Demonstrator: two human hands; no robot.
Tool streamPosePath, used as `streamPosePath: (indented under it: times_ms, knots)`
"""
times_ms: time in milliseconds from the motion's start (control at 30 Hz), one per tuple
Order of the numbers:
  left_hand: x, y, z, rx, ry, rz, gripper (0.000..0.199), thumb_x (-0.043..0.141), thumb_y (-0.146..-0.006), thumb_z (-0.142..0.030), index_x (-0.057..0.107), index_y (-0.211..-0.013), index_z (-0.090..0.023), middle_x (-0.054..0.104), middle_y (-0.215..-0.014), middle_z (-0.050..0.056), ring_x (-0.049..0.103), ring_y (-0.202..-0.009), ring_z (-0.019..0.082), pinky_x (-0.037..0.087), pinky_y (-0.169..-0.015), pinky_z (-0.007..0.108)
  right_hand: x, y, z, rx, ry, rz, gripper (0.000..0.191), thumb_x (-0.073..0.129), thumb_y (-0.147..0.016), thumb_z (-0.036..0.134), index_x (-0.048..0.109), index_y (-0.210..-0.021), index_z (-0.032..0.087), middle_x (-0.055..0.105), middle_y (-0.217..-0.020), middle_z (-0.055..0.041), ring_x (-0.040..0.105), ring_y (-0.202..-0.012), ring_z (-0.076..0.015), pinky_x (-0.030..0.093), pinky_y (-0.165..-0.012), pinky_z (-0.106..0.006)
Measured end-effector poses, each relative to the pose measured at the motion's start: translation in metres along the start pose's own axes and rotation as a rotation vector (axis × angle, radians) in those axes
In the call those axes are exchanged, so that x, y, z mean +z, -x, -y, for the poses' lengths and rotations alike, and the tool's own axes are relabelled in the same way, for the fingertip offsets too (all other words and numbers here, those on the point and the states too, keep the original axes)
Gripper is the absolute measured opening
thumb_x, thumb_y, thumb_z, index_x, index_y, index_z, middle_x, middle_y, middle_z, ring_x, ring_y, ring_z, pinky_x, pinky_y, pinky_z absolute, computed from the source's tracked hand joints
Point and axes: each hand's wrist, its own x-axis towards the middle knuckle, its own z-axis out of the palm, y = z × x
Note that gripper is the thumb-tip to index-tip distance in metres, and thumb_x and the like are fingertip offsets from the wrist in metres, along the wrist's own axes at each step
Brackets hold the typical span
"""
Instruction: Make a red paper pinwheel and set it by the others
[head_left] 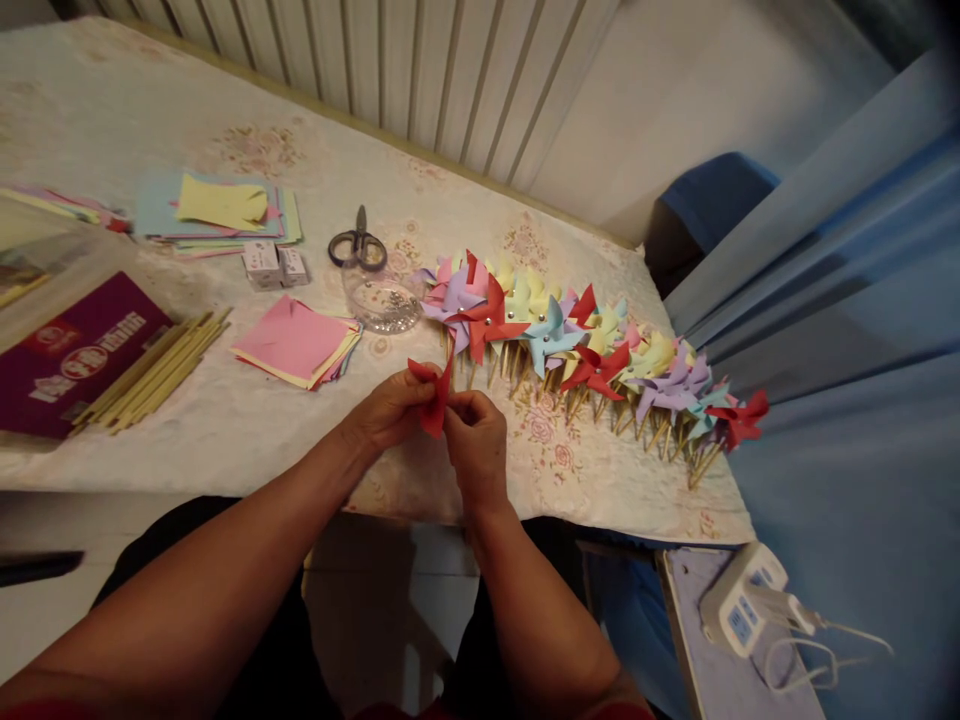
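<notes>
Near the table's front edge, my left hand is closed on a red paper pinwheel with folded blades. My right hand is closed at the pinwheel's right side, thumb and forefinger pinched against it. Whether a pin or stick sits between those fingertips is hidden. Just beyond both hands lies a long row of paper pinwheels on thin sticks, in red, purple, blue, yellow and pink. A clear round dish of small metal pins stands behind my left hand.
Scissors lie behind the dish. To the left are stacked pink paper squares, small boxes, more coloured sheets, a bundle of sticks and a purple-labelled container. A power strip sits at lower right.
</notes>
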Motion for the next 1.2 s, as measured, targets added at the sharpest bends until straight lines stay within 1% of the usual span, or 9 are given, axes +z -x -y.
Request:
streamPosePath:
  times_ms: [267,400,600,733,867,967,1033,1133,1200]
  knots:
    - [0.006,0.001,0.0,-0.016,-0.014,-0.076,0.037,0.094,-0.053,-0.023,0.067,-0.075,-0.012,0.069,-0.069,0.003,0.063,-0.061,0.013,0.049,-0.062,0.022,-0.005,-0.006,-0.004,0.062,-0.034,0.018,0.01,0.069,-0.069,0.028,0.064,-0.071,0.02,0.055,-0.059,0.0066,0.044,-0.052,-0.0096,0.037,-0.051,-0.023]
    - [0.01,0.0,-0.001,0.051,-0.032,-0.157,0.032,0.091,-0.054,-0.019,0.069,-0.076,-0.011,0.07,-0.07,0.004,0.062,-0.061,0.012,0.048,-0.062,0.023,-0.007,-0.007,-0.004,0.057,-0.029,0.05,0.015,0.071,-0.067,0.031,0.064,-0.073,0.021,0.057,-0.06,0.0067,0.045,-0.052,-0.0101,0.038,-0.053,-0.024]
    - [0.01,-0.001,-0.009,0.18,-0.108,-0.251,0.023,0.082,-0.062,-0.016,0.072,-0.081,-0.01,0.069,-0.071,0.004,0.057,-0.058,0.011,0.042,-0.056,0.022,-0.008,-0.009,-0.004,0.053,0.137,0.086,0.012,0.066,-0.07,0.032,0.064,-0.071,0.02,0.055,-0.058,0.0063,0.045,-0.055,-0.0108,0.036,-0.055,-0.024]
    - [0.009,0.001,-0.013,0.22,-0.138,-0.297,0.023,0.083,-0.061,-0.017,0.072,-0.081,-0.011,0.068,-0.07,0.003,0.054,-0.057,0.01,0.038,-0.054,0.022,-0.005,-0.013,-0.01,0.05,0.197,0.079,0.016,0.066,-0.068,0.033,0.059,-0.063,0.02,0.05,-0.054,0.0072,0.043,-0.054,-0.0106,0.033,-0.053,-0.024]
    - [0.005,0.001,-0.013,0.21,-0.143,-0.268,0.032,0.087,-0.06,-0.025,0.074,-0.085,-0.011,0.068,-0.072,0.002,0.054,-0.059,0.009,0.038,-0.054,0.021,-0.005,-0.015,-0.013,0.062,0.219,0.054,0.021,0.067,-0.066,0.036,0.057,-0.058,0.021,0.048,-0.051,0.0072,0.04,-0.053,-0.0103,0.031,-0.052,-0.024]
    - [0.0,0.0,-0.012,0.211,-0.108,-0.215,0.039,0.085,-0.069,-0.042,0.074,-0.09,-0.012,0.07,-0.079,0.004,0.058,-0.066,0.012,0.044,-0.059,0.022,-0.006,-0.017,-0.014,0.116,0.161,0.048,0.022,0.07,-0.064,0.038,0.058,-0.058,0.02,0.05,-0.052,0.0071,0.039,-0.052,-0.0095,0.032,-0.052,-0.024]
    - [-0.003,0.0,-0.012,0.202,-0.082,-0.206,0.039,0.079,-0.076,-0.048,0.074,-0.09,-0.012,0.071,-0.084,0.006,0.061,-0.071,0.013,0.048,-0.064,0.023,-0.008,-0.02,-0.015,0.149,0.104,0.056,0.021,0.071,-0.063,0.038,0.061,-0.059,0.019,0.053,-0.053,0.0062,0.042,-0.051,-0.0092,0.033,-0.052,-0.023]
    - [-0.005,0.001,-0.014,0.148,-0.053,-0.214,0.034,0.074,-0.083,-0.044,0.073,-0.092,-0.011,0.073,-0.091,0.009,0.065,-0.078,0.016,0.051,-0.07,0.025,-0.011,-0.023,-0.018,0.166,0.037,0.068,0.02,0.071,-0.062,0.037,0.065,-0.061,0.018,0.059,-0.055,0.0041,0.047,-0.053,-0.0096,0.035,-0.054,-0.023]
    - [-0.006,0.003,-0.015,0.122,-0.047,-0.224,0.028,0.073,-0.084,-0.038,0.073,-0.092,-0.011,0.073,-0.091,0.009,0.066,-0.077,0.016,0.051,-0.069,0.025,-0.013,-0.025,-0.02,0.166,0.027,0.073,0.019,0.071,-0.061,0.037,0.066,-0.062,0.018,0.059,-0.054,0.0041,0.047,-0.052,-0.0092,0.035,-0.053,-0.023]
